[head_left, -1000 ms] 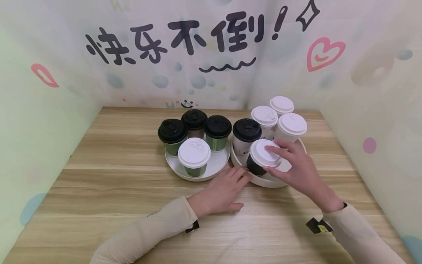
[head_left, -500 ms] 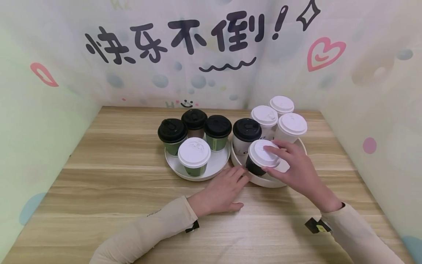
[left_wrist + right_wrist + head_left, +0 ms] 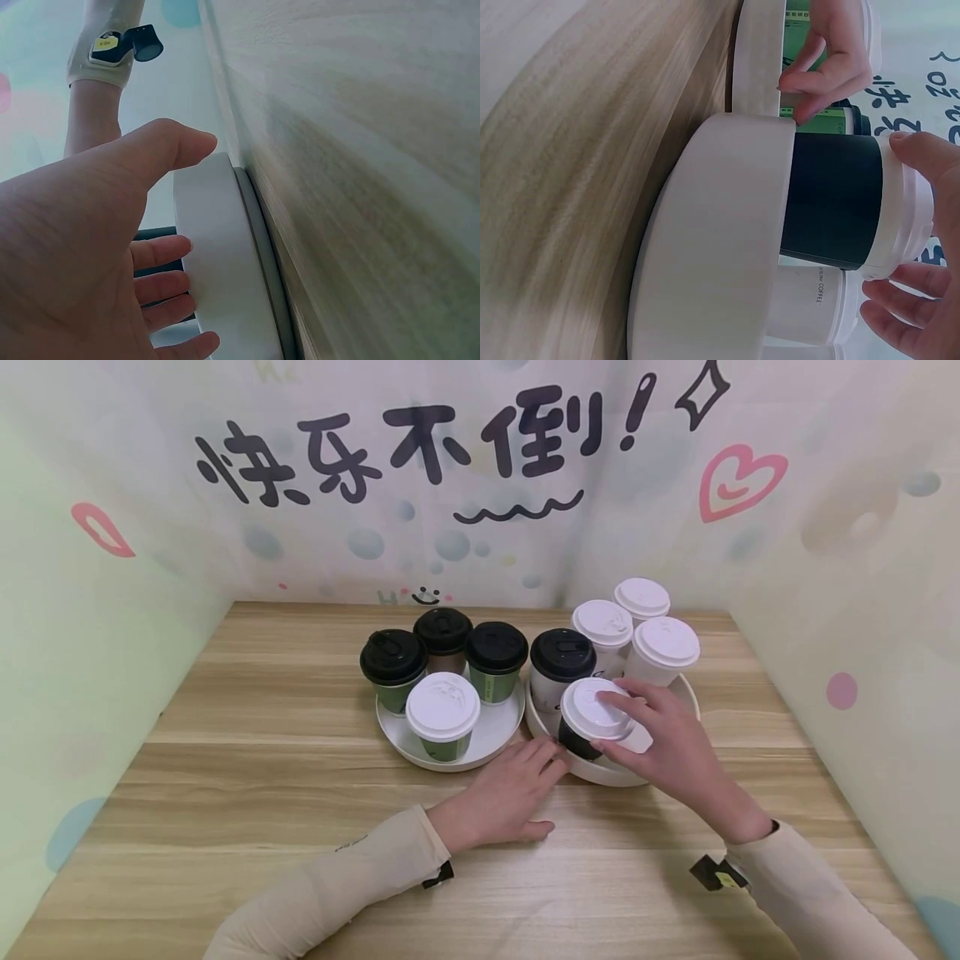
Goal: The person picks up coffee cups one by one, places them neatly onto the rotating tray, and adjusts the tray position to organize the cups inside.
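Note:
A dark paper cup with a white lid [image 3: 597,706] stands near the front of the right-hand white tray [image 3: 705,247]. My right hand [image 3: 678,747] holds that cup by its lid, thumb on the near side and fingers across the top and far side. At the tray's front left edge, the fingertips of my left hand [image 3: 502,793] touch the rim [image 3: 217,247], fingers extended and thumb apart. Right behind the held cup is a white cup with a black lid [image 3: 562,660]. Several white-lidded cups [image 3: 666,643] stand at the back right of this tray.
Touching or nearly touching on the left is a second white tray [image 3: 491,731]. It carries green cups with black lids [image 3: 497,652], a brown one with a black lid [image 3: 443,635] and a green one with a white lid [image 3: 442,710]. A printed cloth wall [image 3: 337,552] borders the wooden table [image 3: 262,760].
The dark cup has shifted slightly left within its tray, and my right hand has moved left with it. My left hand has stayed in place.

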A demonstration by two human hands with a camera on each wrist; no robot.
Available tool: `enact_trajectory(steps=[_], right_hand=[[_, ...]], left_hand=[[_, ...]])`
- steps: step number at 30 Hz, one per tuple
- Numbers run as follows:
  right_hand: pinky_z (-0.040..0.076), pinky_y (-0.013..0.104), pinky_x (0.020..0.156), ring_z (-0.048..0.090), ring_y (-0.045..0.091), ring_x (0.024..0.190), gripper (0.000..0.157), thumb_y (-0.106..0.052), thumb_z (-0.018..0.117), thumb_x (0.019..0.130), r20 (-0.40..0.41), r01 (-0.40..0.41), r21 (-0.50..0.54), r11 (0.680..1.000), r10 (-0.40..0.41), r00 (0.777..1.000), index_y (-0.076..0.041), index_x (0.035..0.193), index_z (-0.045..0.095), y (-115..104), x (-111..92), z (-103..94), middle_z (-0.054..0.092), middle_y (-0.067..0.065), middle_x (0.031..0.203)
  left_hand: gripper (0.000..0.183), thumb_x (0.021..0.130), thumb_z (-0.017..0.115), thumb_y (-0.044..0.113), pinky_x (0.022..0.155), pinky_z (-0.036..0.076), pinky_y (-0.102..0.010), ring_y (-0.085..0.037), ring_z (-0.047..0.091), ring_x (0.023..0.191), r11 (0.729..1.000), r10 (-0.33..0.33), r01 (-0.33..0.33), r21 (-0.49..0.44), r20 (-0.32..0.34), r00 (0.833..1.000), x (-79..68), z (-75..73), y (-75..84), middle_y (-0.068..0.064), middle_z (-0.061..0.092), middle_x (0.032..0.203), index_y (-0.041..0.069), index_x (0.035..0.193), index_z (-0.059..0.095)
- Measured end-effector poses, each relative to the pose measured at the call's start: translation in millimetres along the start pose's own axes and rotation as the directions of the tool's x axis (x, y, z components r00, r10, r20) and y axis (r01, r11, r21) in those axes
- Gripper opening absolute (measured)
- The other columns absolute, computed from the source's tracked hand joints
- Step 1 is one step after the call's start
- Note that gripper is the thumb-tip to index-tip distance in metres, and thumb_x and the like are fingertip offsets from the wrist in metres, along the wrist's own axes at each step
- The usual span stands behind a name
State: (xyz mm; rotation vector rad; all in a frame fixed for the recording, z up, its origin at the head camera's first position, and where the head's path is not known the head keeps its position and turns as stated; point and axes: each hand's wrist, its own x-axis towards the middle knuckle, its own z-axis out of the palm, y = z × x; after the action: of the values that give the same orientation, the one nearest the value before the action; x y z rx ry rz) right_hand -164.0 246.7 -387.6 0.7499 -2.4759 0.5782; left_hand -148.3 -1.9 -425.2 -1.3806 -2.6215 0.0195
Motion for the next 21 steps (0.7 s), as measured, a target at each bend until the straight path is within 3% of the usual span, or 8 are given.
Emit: enact_trajectory(steps=[15, 21], right_hand=[[0.051, 0.049, 0.088, 0.061, 0.034, 0.111, 0.065, -0.025, 0.088, 0.068, 0.013, -0.011, -0.026, 1.000, 0.011, 1.000, -0.012, 0.127, 0.066, -1.7, -0.9, 0.3, 0.060, 0.017, 0.132], [0.054, 0.054, 0.083, 0.060, 0.036, 0.116, 0.078, -0.029, 0.089, 0.067, 0.030, -0.045, -0.031, 0.999, 0.045, 0.999, -0.015, 0.137, 0.057, -2.3, -3.2, -1.3, 0.056, 0.014, 0.137]], left_hand=[[0.071, 0.080, 0.067, 0.059, 0.111, 0.044, -0.033, -0.021, 0.046, 0.131, 1.000, 0.002, -0.002, 0.007, 0.005, 1.000, 0.2, 0.7, 0.3, -0.004, 0.046, 0.136, 0.014, 0.133, 0.050], [0.071, 0.079, 0.068, 0.059, 0.109, 0.045, -0.033, -0.021, 0.046, 0.130, 1.000, 0.001, -0.001, 0.009, -0.007, 1.000, -0.1, 2.0, 0.1, -0.004, 0.047, 0.135, 0.015, 0.132, 0.051]])
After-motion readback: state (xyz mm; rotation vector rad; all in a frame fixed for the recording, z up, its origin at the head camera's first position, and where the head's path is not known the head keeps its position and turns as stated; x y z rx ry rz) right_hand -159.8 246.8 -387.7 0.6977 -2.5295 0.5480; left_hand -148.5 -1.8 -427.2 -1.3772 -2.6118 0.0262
